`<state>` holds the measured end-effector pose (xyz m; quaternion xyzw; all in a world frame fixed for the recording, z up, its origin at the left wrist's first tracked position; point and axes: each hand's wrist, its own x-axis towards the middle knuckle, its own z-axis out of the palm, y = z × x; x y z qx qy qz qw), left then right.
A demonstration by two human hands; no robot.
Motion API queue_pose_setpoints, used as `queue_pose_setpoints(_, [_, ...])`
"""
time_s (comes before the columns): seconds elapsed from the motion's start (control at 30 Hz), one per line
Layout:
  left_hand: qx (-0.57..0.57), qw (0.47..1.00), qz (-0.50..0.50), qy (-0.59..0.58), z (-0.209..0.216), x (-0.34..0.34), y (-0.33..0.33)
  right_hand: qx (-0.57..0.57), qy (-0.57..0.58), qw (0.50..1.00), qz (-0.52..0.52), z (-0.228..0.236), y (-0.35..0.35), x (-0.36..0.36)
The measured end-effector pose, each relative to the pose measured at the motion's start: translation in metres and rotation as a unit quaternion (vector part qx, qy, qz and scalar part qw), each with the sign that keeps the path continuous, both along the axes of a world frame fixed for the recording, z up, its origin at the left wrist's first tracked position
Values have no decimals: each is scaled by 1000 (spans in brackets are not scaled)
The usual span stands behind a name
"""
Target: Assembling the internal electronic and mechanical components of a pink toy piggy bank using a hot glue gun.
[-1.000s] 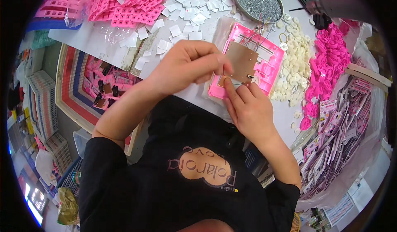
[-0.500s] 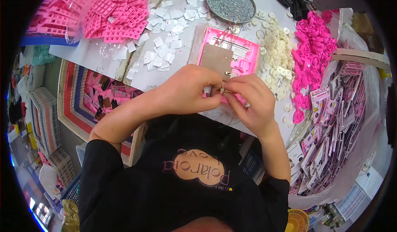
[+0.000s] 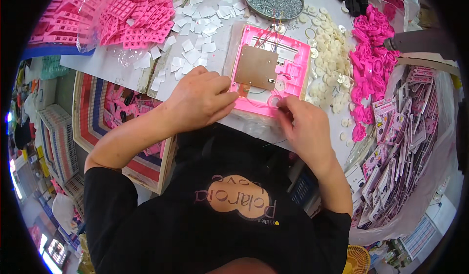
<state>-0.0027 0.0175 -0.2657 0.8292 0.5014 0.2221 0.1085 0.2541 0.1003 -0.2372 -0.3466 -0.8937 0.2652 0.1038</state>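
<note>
A pink plastic casing (image 3: 303, 68) lies open on the table in front of me. Inside it sits a brown circuit board (image 3: 256, 67), with thin coloured wires (image 3: 271, 37) rising over its far edge. By the near left corner of the casing is my left hand (image 3: 202, 98), its fingers stretched toward the rim beside a small orange-brown piece (image 3: 243, 91). My right hand (image 3: 305, 127) reaches in at the near right, thumb and forefinger closed by a pink wire loop (image 3: 274, 99). What those fingertips pinch is too small to make out.
A round tray of screws (image 3: 273, 0) stands behind the casing. White square pieces (image 3: 193, 56) lie to the left, pale discs (image 3: 327, 54) and pink parts (image 3: 364, 73) to the right. A basket (image 3: 141, 169) stands lower left; a bag of printed pieces (image 3: 391, 166) lies right.
My hands, which were together over the near edge of the casing, have moved apart, the left leftward and the right slightly toward me. The casing's near part now shows.
</note>
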Motion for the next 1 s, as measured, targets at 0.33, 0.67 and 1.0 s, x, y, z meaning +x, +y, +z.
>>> queue_pose_setpoints(0.33, [-15, 996, -41, -77, 9, 40, -3, 61, 11, 995, 81, 16, 16, 13])
queue_pose_setpoints(0.67, [-16, 993, -18, -114, -22, 58, 7, 8, 80, 996, 39, -11, 5, 19])
queue_pose_setpoints(1.0, [-41, 993, -23, -110, -23, 54, 8, 86, 25, 989, 120, -2, 8, 13])
